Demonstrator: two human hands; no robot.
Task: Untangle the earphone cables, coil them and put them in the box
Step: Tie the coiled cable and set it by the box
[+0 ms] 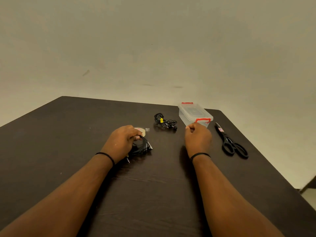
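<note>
On the dark table [153,194] the left hand [122,141] grips a coil of black earphone cable [142,146]. The right hand [197,137] is curled, pinching at something too small to tell. Scissors [230,142] lie to its right. Farther away lies a second tied bundle of earphones [164,121], near the closed clear box [195,113].

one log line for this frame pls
left hand grips earphone coil | right hand at closed box | second coil on table
</note>
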